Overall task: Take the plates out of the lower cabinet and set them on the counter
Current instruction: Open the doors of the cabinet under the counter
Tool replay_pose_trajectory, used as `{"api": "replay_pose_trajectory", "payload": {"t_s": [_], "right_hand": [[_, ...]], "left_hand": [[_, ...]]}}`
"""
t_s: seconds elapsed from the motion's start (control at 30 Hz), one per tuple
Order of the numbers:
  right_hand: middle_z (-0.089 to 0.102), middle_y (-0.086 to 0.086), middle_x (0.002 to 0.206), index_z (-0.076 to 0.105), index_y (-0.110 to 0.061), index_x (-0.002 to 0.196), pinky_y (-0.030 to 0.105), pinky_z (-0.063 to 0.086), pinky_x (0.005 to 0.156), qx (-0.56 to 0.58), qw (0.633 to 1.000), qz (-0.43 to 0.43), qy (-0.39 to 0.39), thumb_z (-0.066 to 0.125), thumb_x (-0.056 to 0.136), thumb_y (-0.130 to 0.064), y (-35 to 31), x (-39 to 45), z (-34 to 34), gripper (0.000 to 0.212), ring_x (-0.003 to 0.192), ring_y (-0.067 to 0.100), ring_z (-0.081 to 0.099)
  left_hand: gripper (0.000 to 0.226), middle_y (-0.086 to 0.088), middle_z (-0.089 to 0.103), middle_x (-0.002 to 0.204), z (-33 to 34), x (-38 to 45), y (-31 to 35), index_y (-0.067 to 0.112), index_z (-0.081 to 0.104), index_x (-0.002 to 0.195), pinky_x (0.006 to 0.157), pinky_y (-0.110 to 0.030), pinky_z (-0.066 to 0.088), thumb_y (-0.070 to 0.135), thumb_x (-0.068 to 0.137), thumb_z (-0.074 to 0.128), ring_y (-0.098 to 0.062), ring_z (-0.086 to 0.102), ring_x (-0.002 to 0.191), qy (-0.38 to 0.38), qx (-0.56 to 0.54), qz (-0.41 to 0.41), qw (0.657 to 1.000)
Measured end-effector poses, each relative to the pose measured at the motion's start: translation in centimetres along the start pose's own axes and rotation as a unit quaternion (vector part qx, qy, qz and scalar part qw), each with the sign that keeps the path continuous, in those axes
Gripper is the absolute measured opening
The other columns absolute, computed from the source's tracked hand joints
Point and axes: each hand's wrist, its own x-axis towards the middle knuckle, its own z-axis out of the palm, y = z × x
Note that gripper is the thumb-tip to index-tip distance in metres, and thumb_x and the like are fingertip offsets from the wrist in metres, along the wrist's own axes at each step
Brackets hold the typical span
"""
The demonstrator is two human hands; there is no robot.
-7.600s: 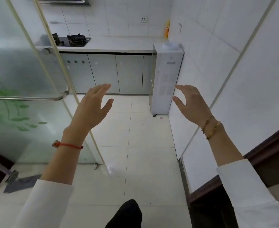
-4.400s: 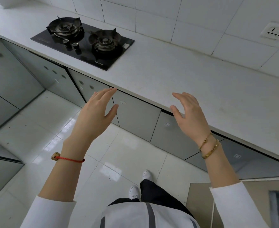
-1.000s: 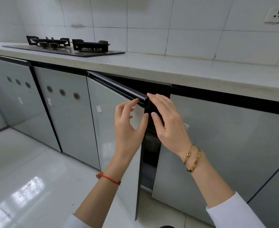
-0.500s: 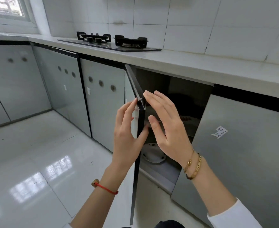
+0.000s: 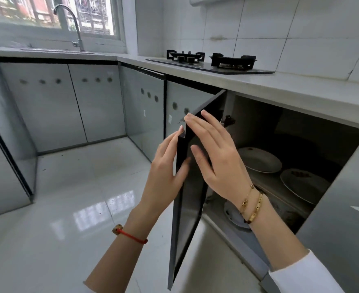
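The lower cabinet door stands swung wide, its dark inner face toward me. My left hand lies flat on the door's outer side and my right hand on its inner side, fingers at the top corner, so both pinch the door's free edge. Inside the cabinet, white plates show: one at the back, one to its right, and a third lower down, partly hidden by my right wrist. The pale counter runs above the cabinet.
A black gas hob sits on the counter to the left of the open cabinet. A sink tap stands under the window at far left. A shut grey cabinet door borders the opening on the right. Glossy tiled floor lies left.
Since half a second ago the door has swung further open to the left with both hands on its edge, uncovering more plates inside.
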Motion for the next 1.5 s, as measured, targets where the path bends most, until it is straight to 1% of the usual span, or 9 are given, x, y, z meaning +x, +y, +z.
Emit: {"api": "replay_pose_trajectory", "payload": {"t_s": [0.27,0.63,0.9,1.03,1.1,1.23,1.37,1.4,1.5], "right_hand": [[0.034,-0.003,0.153,0.031,-0.015,0.147,0.043,0.021,0.119,-0.015,0.999,-0.034,-0.027,0.043,0.099,-0.023,-0.8,3.5,4.4,0.05,0.148,0.016,0.015],[0.028,0.0,0.155,0.023,-0.013,0.15,0.041,0.014,0.121,-0.037,0.996,-0.034,-0.066,0.036,0.1,-0.029,-1.3,8.8,11.5,0.053,0.148,0.018,0.014],[0.017,-0.001,0.159,0.016,-0.015,0.152,0.039,0.003,0.123,-0.033,0.994,0.002,-0.1,0.031,0.102,-0.034,-1.4,11.1,14.6,0.056,0.15,0.019,0.001],[0.016,-0.002,0.16,0.015,-0.015,0.152,0.039,0.001,0.123,-0.039,0.993,0.008,-0.111,0.032,0.101,-0.033,-1.5,11.5,14.6,0.056,0.149,0.019,-0.001],[0.016,-0.003,0.16,0.014,-0.017,0.152,0.039,0.001,0.123,-0.03,0.993,0.011,-0.117,0.032,0.101,-0.033,-1.5,11.4,14.3,0.056,0.149,0.019,-0.002],[0.012,-0.004,0.161,0.013,-0.018,0.152,0.039,0.0,0.123,-0.012,0.991,0.01,-0.135,0.032,0.101,-0.034,-1.4,10.7,13.1,0.057,0.149,0.017,-0.004],[0.012,-0.003,0.161,0.012,-0.017,0.152,0.039,0.003,0.123,-0.023,0.991,0.03,-0.127,0.031,0.101,-0.037,-0.7,8.9,11.0,0.058,0.149,0.013,-0.003],[0.013,-0.002,0.161,0.013,-0.016,0.152,0.038,0.003,0.123,-0.026,0.991,0.04,-0.122,0.031,0.101,-0.038,-0.5,8.3,10.4,0.058,0.149,0.013,-0.002],[0.017,0.0,0.16,0.016,-0.016,0.152,0.037,0.004,0.123,-0.037,0.991,0.066,-0.109,0.032,0.101,-0.038,0.5,6.3,8.2,0.057,0.149,0.014,0.002]], "left_hand": [[0.052,0.0,0.051,0.137,-3.2,0.5,-4.0,0.009,0.042,0.141,0.106,-0.039,0.042,0.005,0.091,0.059,-0.013,0.047,0.129,0.039,0.071,-0.03,0.996],[0.069,0.0,0.047,0.146,-6.5,3.2,-10.1,0.013,0.027,0.15,0.108,-0.04,0.042,-0.009,0.089,0.049,-0.015,0.049,0.131,0.034,0.072,-0.09,0.993],[0.066,-0.003,0.055,0.139,-7.4,5.1,-12.5,0.015,0.029,0.15,0.105,-0.034,0.046,-0.01,0.09,0.043,-0.014,0.057,0.123,0.043,0.061,-0.133,0.988],[0.068,0.001,0.056,0.134,-7.5,5.3,-12.8,0.016,0.029,0.15,0.101,-0.018,0.044,-0.01,0.09,0.045,-0.008,0.058,0.116,0.038,0.07,-0.147,0.986],[0.069,0.001,0.055,0.136,-7.6,5.2,-12.7,0.017,0.027,0.151,0.102,-0.018,0.043,-0.009,0.09,0.046,-0.006,0.056,0.117,0.03,0.069,-0.152,0.985],[0.074,-0.004,0.036,0.154,-7.8,4.9,-11.9,0.013,0.018,0.153,0.115,-0.034,0.033,-0.006,0.09,0.051,-0.016,0.038,0.14,0.0,0.079,-0.159,0.984],[0.074,-0.003,0.014,0.161,-7.3,4.0,-10.3,0.009,0.013,0.153,0.116,-0.011,0.014,0.003,0.092,0.054,-0.011,0.016,0.147,0.024,0.158,-0.127,0.979],[0.074,-0.002,0.01,0.162,-7.0,3.7,-9.8,0.01,0.012,0.154,0.116,-0.011,0.014,0.005,0.093,0.054,-0.011,0.013,0.148,0.037,0.175,-0.116,0.977],[0.073,-0.002,0.011,0.161,-6.1,3.1,-8.0,0.011,0.014,0.153,0.12,-0.037,0.023,0.005,0.092,0.054,-0.015,0.012,0.149,0.064,0.18,-0.078,0.978]]}}
